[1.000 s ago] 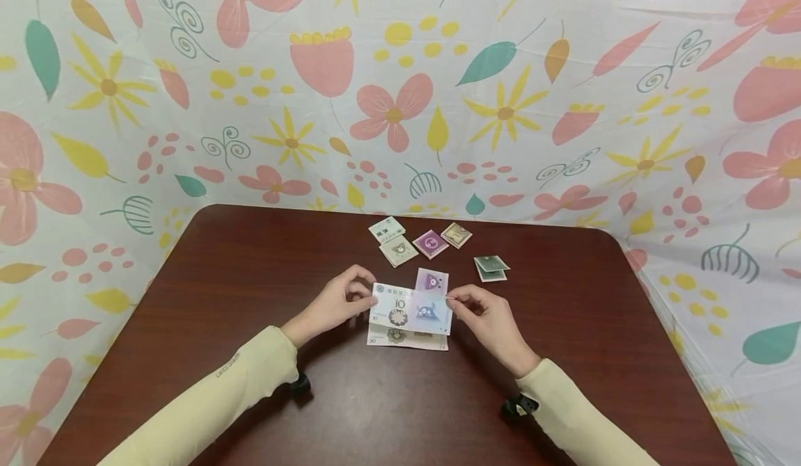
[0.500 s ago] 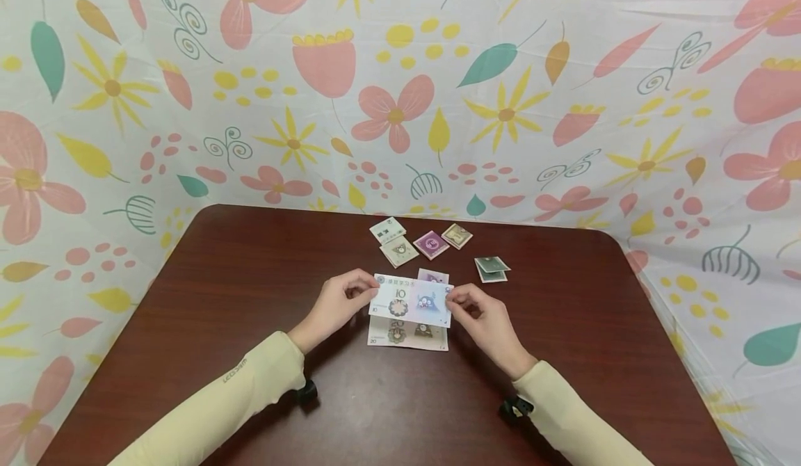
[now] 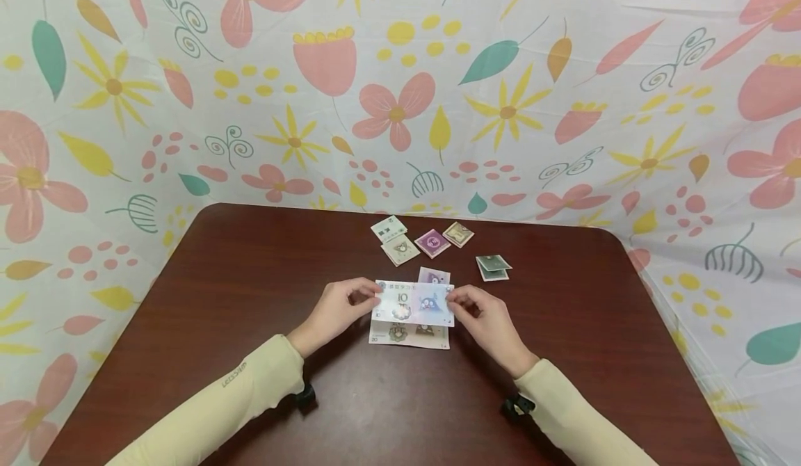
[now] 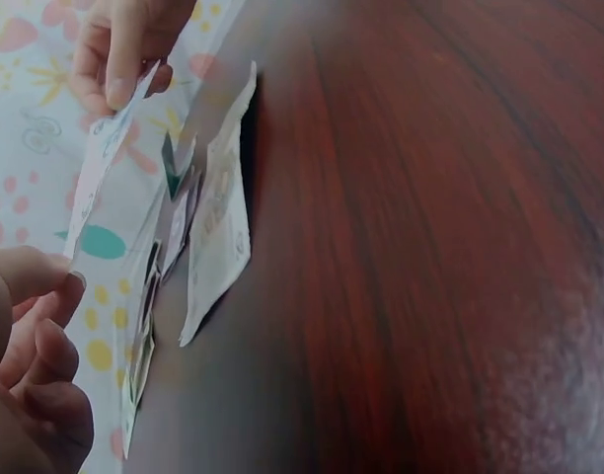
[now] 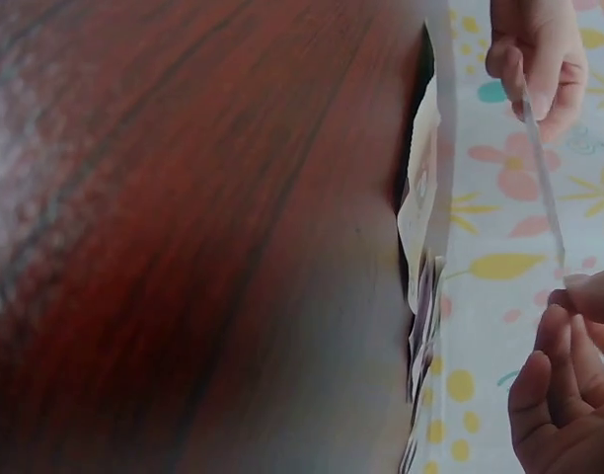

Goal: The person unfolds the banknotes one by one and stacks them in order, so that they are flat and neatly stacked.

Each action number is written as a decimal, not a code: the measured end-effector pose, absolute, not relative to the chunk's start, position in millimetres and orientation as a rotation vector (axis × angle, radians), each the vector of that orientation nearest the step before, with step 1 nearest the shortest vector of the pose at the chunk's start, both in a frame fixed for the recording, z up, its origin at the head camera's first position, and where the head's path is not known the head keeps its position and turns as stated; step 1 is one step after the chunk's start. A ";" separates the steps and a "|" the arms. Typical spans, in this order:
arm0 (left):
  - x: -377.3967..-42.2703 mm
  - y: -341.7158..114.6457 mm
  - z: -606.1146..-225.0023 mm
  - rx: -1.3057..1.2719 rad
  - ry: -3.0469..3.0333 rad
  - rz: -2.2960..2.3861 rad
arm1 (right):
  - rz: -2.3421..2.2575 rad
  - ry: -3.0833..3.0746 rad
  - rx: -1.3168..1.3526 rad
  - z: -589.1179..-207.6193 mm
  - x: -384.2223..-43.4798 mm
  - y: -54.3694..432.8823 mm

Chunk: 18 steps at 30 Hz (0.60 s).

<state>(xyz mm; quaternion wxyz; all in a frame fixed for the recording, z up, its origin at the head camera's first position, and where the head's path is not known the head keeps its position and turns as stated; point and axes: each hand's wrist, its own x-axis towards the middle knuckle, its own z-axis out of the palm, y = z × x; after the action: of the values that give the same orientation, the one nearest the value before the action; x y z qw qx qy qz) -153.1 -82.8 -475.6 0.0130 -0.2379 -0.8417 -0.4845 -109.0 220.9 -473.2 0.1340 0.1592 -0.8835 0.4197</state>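
Two grips share one note: your left grip [image 3: 336, 311] and your right grip [image 3: 491, 318] each pinch a short end of the ten [image 3: 409, 302], raised above the middle of the table [image 3: 250, 285]. Compared with half a second ago, the ten's left end has come slightly towards the table's near edge while its right end has barely shifted, so it looks more level and covers a little more of the lower note [image 3: 409, 339]. That reads as a small adjustment: you have the ten spread, not yet set down. Near the far edge, the pale notes [image 3: 400, 250], purple square [image 3: 432, 243] and brown square [image 3: 459, 234] lie as they did; so does the green note [image 3: 494, 268], further towards the far right corner.

The ten hides the lower note's far part and the near part of the lilac note [image 3: 434, 275], so you cannot tell whether those two touch. Shine washes out some of the ten's print. Both wrist views catch the ten nearly edge-on; the left one shows a gap between it and the lower note. The table's near edge is cut off.
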 end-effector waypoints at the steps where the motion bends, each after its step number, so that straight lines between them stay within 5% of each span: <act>1: -153.3 -82.8 -476.8 -0.754 -2.632 -1.478 | 1.200 -2.577 0.460 -473.3 -109.1 220.8; 18: -146.3 -81.2 -484.1 -0.884 -2.812 -1.217 | 1.079 -2.851 0.540 -482.3 -106.7 218.4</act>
<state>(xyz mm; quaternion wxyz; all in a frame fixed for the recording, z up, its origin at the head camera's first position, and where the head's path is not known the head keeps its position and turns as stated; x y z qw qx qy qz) -146.3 -81.2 -484.1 -0.0239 -0.2772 -0.8815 -0.3815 -106.7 218.4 -482.3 0.0229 0.1745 -0.9206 0.3486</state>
